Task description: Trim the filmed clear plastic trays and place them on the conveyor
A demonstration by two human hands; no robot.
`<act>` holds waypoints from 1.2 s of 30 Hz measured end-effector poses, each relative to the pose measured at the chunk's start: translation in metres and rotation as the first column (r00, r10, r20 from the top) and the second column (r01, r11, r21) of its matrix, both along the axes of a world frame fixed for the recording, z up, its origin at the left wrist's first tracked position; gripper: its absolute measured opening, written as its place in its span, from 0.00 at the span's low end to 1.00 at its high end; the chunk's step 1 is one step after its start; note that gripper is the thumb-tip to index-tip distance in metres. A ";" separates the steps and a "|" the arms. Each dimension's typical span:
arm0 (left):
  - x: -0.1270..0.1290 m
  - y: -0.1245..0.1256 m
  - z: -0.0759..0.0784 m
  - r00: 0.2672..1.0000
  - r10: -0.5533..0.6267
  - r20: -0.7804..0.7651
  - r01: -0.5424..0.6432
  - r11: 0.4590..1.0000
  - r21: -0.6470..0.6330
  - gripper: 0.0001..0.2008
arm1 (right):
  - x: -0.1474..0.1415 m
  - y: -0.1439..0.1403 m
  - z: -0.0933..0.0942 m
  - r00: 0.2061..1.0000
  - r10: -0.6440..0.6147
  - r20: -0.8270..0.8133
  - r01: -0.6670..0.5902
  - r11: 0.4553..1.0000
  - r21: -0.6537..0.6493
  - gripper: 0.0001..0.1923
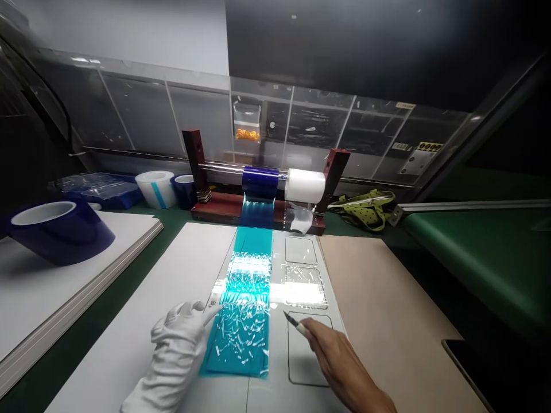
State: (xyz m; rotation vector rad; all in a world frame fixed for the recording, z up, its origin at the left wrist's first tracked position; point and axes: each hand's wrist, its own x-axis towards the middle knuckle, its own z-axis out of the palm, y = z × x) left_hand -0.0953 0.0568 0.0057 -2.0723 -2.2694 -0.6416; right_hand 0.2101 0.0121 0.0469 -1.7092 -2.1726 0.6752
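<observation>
A: Where does the left hand (183,338) sit?

B: Gloved in white, at seven o'clock on the worktop (129,338), fingers spread flat and pressing the left edge of the blue film strip (243,321).

A: And the right hand (333,355)?

B: Bare, at five o'clock, pinching a small blade (293,322) whose tip points toward eleven o'clock, just beside the strip's right edge.

A: Where does the strip run from?

B: From the blue roll (260,182) on the dispenser rod at twelve o'clock, down over a grey template (307,344) with rounded rectangles. A white roll (305,185) sits just beside the blue one.

A: Anything at nine o'clock?

B: A large dark-blue tape roll (60,229), tilted on a white stack.
</observation>
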 end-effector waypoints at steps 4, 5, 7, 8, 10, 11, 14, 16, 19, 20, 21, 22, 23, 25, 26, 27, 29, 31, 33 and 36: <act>-0.011 0.010 0.003 0.958 -0.177 -0.224 0.170 0.984 -0.051 0.21 | -0.035 0.043 0.015 0.978 0.149 -0.142 -0.165 0.981 -0.105 0.17; -0.013 0.010 0.003 0.943 -0.196 -0.270 0.187 0.981 -0.058 0.22 | -0.042 0.053 0.015 0.974 0.168 -0.149 -0.187 0.975 -0.120 0.17; -0.014 0.010 0.004 0.916 -0.217 -0.338 0.208 0.976 -0.065 0.23 | -0.054 0.070 0.013 0.977 0.183 -0.113 -0.195 0.975 -0.109 0.19; -0.014 0.011 0.005 0.900 -0.228 -0.372 0.217 0.974 -0.070 0.23 | -0.059 0.078 0.012 0.979 0.188 -0.082 -0.196 0.976 -0.093 0.20; -0.013 0.012 0.005 0.866 -0.244 -0.436 0.231 0.969 -0.084 0.23 | -0.069 0.090 0.007 0.979 0.205 -0.014 -0.205 0.977 -0.059 0.20; -0.012 0.014 0.004 0.850 -0.252 -0.462 0.237 0.967 -0.091 0.22 | -0.074 0.095 0.005 0.977 0.213 0.018 -0.212 0.976 -0.048 0.19; -0.011 0.018 0.001 0.818 -0.297 -0.492 0.277 0.954 -0.114 0.25 | -0.090 0.105 -0.002 0.966 0.226 0.129 -0.226 0.974 -0.016 0.13; -0.013 0.020 -0.003 0.826 -0.323 -0.461 0.296 0.946 -0.133 0.26 | -0.100 0.110 -0.006 0.950 0.223 0.220 -0.233 0.972 0.019 0.12; -0.014 0.020 -0.009 0.846 -0.342 -0.410 0.305 0.940 -0.155 0.27 | -0.116 0.115 -0.009 0.911 0.239 0.337 -0.275 0.959 0.064 0.14; -0.014 0.019 -0.010 0.851 -0.342 -0.397 0.305 0.939 -0.156 0.27 | -0.121 0.117 -0.010 0.895 0.252 0.367 -0.297 0.952 0.073 0.14; -0.014 0.019 -0.011 0.856 -0.342 -0.389 0.305 0.940 -0.156 0.27 | -0.126 0.118 -0.011 0.880 0.269 0.392 -0.324 0.943 0.079 0.13; -0.013 0.019 -0.012 0.858 -0.341 -0.383 0.305 0.940 -0.153 0.26 | -0.131 0.120 -0.012 0.864 0.288 0.412 -0.351 0.933 0.084 0.12; -0.013 0.020 -0.012 0.861 -0.338 -0.380 0.304 0.941 -0.150 0.25 | -0.136 0.122 -0.012 0.850 0.308 0.428 -0.378 0.921 0.088 0.12; -0.011 0.020 -0.011 0.866 -0.328 -0.377 0.295 0.945 -0.145 0.24 | -0.143 0.126 -0.014 0.823 0.343 0.452 -0.426 0.900 0.094 0.10; -0.011 0.020 -0.011 0.869 -0.323 -0.375 0.291 0.946 -0.142 0.23 | -0.145 0.127 -0.014 0.813 0.355 0.461 -0.443 0.892 0.094 0.10; -0.011 0.019 -0.010 0.870 -0.321 -0.374 0.288 0.947 -0.142 0.24 | -0.145 0.128 -0.014 0.805 0.363 0.470 -0.454 0.886 0.093 0.10; -0.012 0.018 -0.009 0.869 -0.324 -0.374 0.293 0.946 -0.140 0.26 | -0.140 0.129 -0.014 0.795 0.363 0.487 -0.455 0.886 0.083 0.10; -0.013 0.017 -0.008 0.865 -0.327 -0.381 0.298 0.945 -0.135 0.29 | -0.126 0.126 -0.013 0.793 0.345 0.502 -0.435 0.898 0.068 0.11; -0.014 0.017 -0.006 0.863 -0.321 -0.389 0.295 0.947 -0.127 0.30 | -0.105 0.121 -0.010 0.795 0.316 0.518 -0.396 0.917 0.049 0.12; -0.015 0.021 -0.004 0.868 -0.312 -0.387 0.289 0.950 -0.117 0.27 | -0.065 0.108 -0.003 0.804 0.240 0.544 -0.300 0.954 0.022 0.14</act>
